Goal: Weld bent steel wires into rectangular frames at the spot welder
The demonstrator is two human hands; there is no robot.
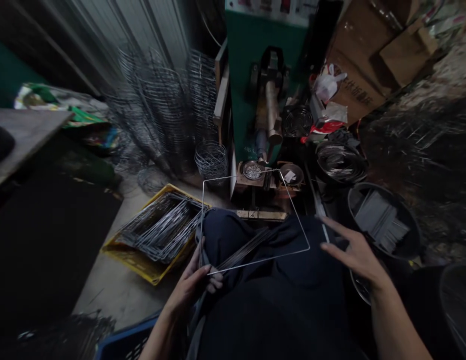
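Note:
My left hand (203, 272) is closed on one corner of a thin rectangular wire frame (268, 257), which stretches out over my lap. A bundle of straight thin wires (246, 248) lies across the dark clothing on my lap, its near end close to my left fingers; whether they also grip it I cannot tell. To the right of the frame, my right hand (353, 252) is open, thumb and index finger apart. A pale narrow strip (325, 233) shows between those fingertips, seemingly behind them. The frame's far edge passes in front of the green machine (242, 110).
A yellow crate (153, 277) of wire frames stands on the floor at left, with stacked wire rings (161, 100) behind. Small dishes (253, 170) sit below the machine's arm (272, 112). At right are a bucket of metal strips (383, 220) and a cardboard box (353, 60).

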